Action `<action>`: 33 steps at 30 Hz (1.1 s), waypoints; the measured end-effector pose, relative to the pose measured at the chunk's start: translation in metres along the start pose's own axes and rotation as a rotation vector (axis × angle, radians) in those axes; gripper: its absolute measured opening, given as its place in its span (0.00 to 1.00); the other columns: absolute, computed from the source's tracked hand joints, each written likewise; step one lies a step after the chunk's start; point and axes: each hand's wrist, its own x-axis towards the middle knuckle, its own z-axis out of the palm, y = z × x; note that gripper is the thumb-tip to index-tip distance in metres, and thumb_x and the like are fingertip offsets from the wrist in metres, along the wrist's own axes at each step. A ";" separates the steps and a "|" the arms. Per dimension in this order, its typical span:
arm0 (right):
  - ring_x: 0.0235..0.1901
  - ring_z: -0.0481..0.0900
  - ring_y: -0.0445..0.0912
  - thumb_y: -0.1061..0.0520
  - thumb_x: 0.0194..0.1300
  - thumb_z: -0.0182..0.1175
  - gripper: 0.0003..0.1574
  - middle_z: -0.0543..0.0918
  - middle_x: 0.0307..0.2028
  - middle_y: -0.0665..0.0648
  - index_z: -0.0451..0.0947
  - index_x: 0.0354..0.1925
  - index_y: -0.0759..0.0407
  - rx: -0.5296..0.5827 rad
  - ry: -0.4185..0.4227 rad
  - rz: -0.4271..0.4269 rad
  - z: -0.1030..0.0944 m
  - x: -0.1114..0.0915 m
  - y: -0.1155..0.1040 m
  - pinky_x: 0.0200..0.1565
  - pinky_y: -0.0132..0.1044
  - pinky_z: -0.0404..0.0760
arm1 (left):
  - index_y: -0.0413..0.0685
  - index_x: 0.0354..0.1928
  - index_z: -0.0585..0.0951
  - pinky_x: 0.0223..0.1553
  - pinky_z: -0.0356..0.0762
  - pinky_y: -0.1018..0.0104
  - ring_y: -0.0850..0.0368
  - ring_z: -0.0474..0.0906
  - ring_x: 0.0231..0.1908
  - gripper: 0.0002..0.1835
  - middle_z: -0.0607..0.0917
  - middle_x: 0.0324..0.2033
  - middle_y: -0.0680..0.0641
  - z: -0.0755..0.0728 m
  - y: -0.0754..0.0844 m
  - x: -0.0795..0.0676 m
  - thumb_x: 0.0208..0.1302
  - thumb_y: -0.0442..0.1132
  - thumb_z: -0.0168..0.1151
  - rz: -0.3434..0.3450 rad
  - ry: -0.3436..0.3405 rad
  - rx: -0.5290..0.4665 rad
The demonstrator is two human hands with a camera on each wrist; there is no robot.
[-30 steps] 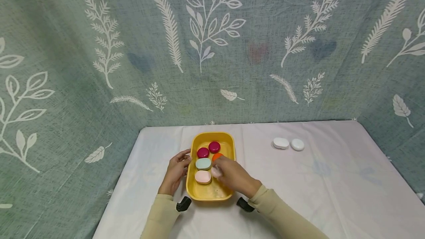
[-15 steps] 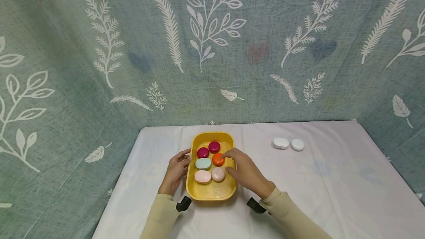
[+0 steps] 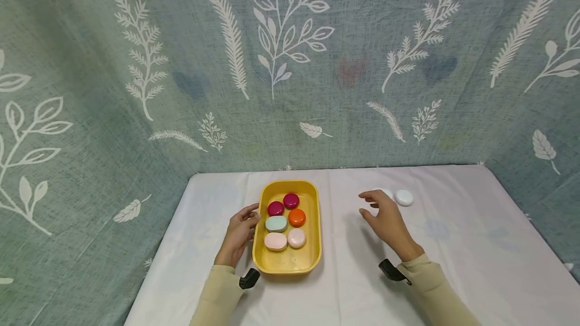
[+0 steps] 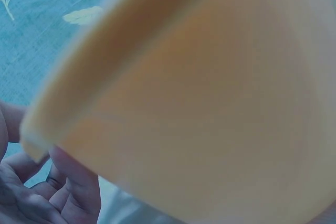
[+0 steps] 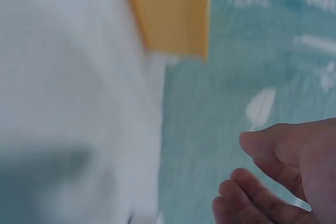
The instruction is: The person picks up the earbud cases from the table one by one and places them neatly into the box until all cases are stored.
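My left hand [image 3: 240, 233] holds the left wall of a yellow plastic tray [image 3: 286, 268]; in the left wrist view its fingers [image 4: 79, 187] lie at the rim of the blurred tray wall [image 4: 184, 114]. Inside lie smooth, soap-like pieces: two round crimson ones [image 3: 275, 209], a round orange one [image 3: 296, 218], a pale green oval [image 3: 276, 224], a pink oval [image 3: 275, 241] and a round pale pink one [image 3: 296, 238]. My right hand [image 3: 387, 220] hangs over the cloth right of the tray, thumb and fingers spread apart, holding nothing. It partly covers a white oval piece [image 3: 386, 192].
Beside the white oval lies a round white piece [image 3: 404, 197]. A white cloth [image 3: 453, 245] covers the table. Behind it and along the sides hangs a green leaf-patterned curtain [image 3: 290, 130].
My right hand has let go of the round pale pink piece in the tray, then risen and moved right toward the white pieces. My left hand stays at the tray's left side.
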 end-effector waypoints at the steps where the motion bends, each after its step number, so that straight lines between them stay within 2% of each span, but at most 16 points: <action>1: 0.53 0.82 0.64 0.74 0.63 0.71 0.25 0.83 0.53 0.68 0.80 0.58 0.69 -0.003 0.011 0.013 -0.005 0.000 0.007 0.55 0.58 0.83 | 0.41 0.73 0.74 0.27 0.75 0.72 0.60 0.75 0.34 0.23 0.76 0.49 0.45 0.000 0.000 0.001 0.80 0.35 0.56 0.001 -0.002 0.001; 9: 0.56 0.78 0.70 0.75 0.66 0.66 0.25 0.77 0.57 0.75 0.77 0.60 0.73 -0.050 0.079 0.163 -0.038 -0.003 0.049 0.56 0.63 0.81 | 0.42 0.72 0.75 0.27 0.75 0.72 0.61 0.73 0.30 0.23 0.76 0.46 0.46 0.001 0.000 0.002 0.80 0.33 0.56 0.000 0.004 -0.001; 14: 0.56 0.77 0.73 0.74 0.65 0.65 0.25 0.75 0.58 0.78 0.77 0.60 0.76 -0.061 0.102 0.195 -0.048 -0.004 0.064 0.55 0.66 0.80 | 0.41 0.72 0.76 0.26 0.75 0.72 0.62 0.73 0.28 0.22 0.76 0.45 0.46 0.001 0.000 0.003 0.79 0.33 0.57 -0.002 0.009 -0.003; 17: 0.57 0.76 0.74 0.74 0.65 0.65 0.25 0.75 0.58 0.79 0.76 0.60 0.77 -0.071 0.109 0.201 -0.050 -0.003 0.071 0.56 0.67 0.79 | 0.41 0.73 0.75 0.26 0.75 0.72 0.61 0.73 0.30 0.23 0.76 0.46 0.46 0.002 0.001 0.002 0.80 0.34 0.56 -0.005 0.008 0.001; 21: 0.57 0.75 0.75 0.74 0.64 0.64 0.26 0.73 0.59 0.80 0.75 0.61 0.78 -0.080 0.080 0.241 -0.050 0.000 0.079 0.57 0.68 0.77 | 0.41 0.73 0.74 0.27 0.74 0.72 0.60 0.74 0.34 0.23 0.76 0.47 0.47 0.002 0.001 0.002 0.80 0.35 0.56 -0.005 0.009 0.003; 27: 0.60 0.73 0.74 0.71 0.66 0.65 0.31 0.72 0.62 0.81 0.72 0.65 0.78 -0.098 0.008 0.322 -0.047 0.005 0.088 0.59 0.67 0.75 | 0.41 0.74 0.73 0.27 0.74 0.72 0.59 0.75 0.35 0.23 0.76 0.48 0.46 0.002 0.000 0.003 0.81 0.35 0.56 -0.005 0.008 0.007; 33: 0.65 0.69 0.77 0.71 0.65 0.66 0.34 0.70 0.64 0.83 0.70 0.67 0.80 -0.111 -0.042 0.348 -0.045 0.011 0.097 0.65 0.70 0.69 | 0.40 0.74 0.73 0.27 0.76 0.72 0.59 0.75 0.35 0.23 0.76 0.47 0.46 0.001 0.000 0.003 0.80 0.35 0.56 -0.002 0.004 0.004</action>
